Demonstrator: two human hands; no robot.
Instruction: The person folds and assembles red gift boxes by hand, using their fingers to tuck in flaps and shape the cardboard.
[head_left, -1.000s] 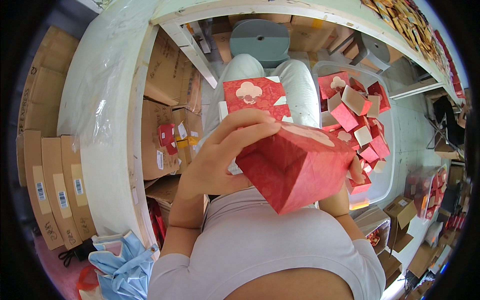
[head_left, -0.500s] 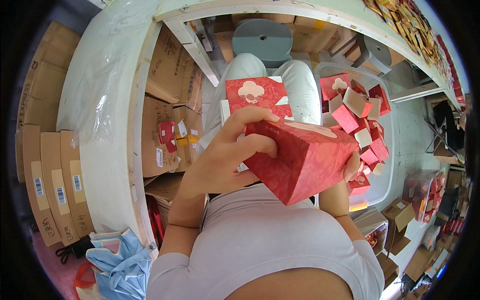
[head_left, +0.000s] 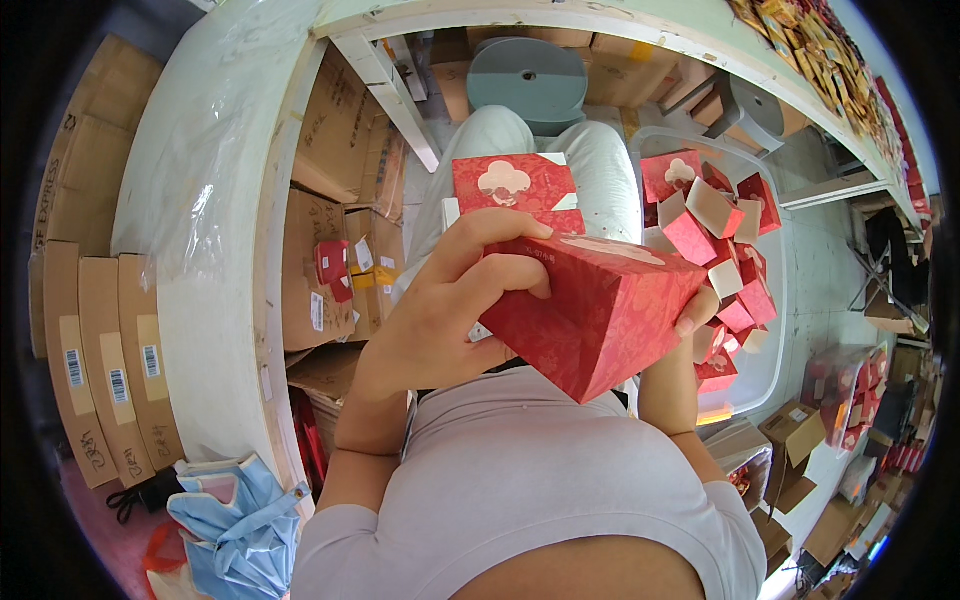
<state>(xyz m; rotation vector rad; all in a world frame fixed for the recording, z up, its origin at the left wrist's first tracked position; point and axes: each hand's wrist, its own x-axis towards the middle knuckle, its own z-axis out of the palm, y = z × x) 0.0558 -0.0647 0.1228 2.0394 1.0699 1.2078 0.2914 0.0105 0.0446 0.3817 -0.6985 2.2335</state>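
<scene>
- Tilting a touch further since half a second ago, the red patterned cardboard gift box point(head_left: 592, 312) now shows me more of its lower face, its bottom corner dipping toward the person's chest.
- I see the left hand point(head_left: 440, 310) wrapped around the box's near left end, fingers point(head_left: 500, 275) curled over the top edge, thumb pressed below: a firm grasp.
- Opposite, the right hand point(head_left: 692, 322) is mostly hidden behind the box; only fingertips peek past its right edge, so it looks to be propping that side.
- Just beyond, on the lap, lies a stack of flat red box blanks with a pale cloud motif point(head_left: 512, 187).
- Further right, a clear plastic tub point(head_left: 775, 300) holds a jumble of finished red boxes point(head_left: 715, 240).
- Farthest out, brown cardboard cartons point(head_left: 330, 220) sit under the white workbench point(head_left: 215, 200).
</scene>
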